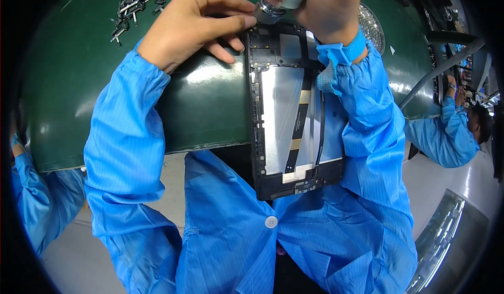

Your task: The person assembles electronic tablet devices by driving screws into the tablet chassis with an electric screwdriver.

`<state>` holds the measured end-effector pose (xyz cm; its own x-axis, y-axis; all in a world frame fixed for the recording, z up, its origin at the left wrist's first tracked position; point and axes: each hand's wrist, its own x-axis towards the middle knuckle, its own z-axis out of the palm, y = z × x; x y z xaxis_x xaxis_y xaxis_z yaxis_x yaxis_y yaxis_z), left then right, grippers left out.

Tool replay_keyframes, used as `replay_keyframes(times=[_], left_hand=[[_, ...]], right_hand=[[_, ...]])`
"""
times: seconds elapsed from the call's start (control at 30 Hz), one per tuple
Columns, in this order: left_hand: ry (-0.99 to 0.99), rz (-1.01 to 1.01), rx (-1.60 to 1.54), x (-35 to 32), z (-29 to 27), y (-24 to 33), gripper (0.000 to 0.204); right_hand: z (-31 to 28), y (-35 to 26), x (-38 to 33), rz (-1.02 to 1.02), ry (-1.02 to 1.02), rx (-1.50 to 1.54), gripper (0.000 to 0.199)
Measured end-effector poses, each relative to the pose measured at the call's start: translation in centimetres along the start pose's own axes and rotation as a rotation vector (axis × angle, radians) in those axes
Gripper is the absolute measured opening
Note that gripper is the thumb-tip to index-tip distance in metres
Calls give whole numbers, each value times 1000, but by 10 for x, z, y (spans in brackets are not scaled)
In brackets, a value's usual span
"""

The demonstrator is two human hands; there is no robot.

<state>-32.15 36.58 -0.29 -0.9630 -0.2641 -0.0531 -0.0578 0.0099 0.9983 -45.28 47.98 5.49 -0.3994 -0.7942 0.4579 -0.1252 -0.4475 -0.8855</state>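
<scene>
An opened tablet [283, 105], its black frame and silver inner plate exposed, extends from the green table over its near edge. My right hand [328, 11] is wrapped round a pale electric screwdriver [270, 11], whose metal collar is over the tablet's far left corner. Its tip is hidden. Beside that collar, my left hand [202, 24] brings thumb and forefinger close together at the same corner. Whatever they pinch there is hidden or too small to name. The other left fingers extend over the table, left of the tablet.
A loose pile of small black and silver parts [134, 8] lies at the far left of the green table [210, 105]. Behind my right wrist is a round dish [371, 29] of tiny pieces. Co-workers in blue sit at right [446, 131] and left [44, 199].
</scene>
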Motion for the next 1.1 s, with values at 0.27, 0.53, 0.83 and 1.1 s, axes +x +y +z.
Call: replay_keyframes(times=[0.27,0.53,0.83,1.1], left_hand=[[-40,-69,53,4,-9,-9,32],[-1,-69,101,5,-8,-10,29],[20,-37,103,5,-6,-12,28],[-17,-133,99,9,-9,-10,23]], right_hand=[[2,8,1,-17,0,-40,28],[1,14,1,-15,-19,-41,28],[4,11,3,-24,-4,-69,25],[12,14,7,32,-41,59,16]])
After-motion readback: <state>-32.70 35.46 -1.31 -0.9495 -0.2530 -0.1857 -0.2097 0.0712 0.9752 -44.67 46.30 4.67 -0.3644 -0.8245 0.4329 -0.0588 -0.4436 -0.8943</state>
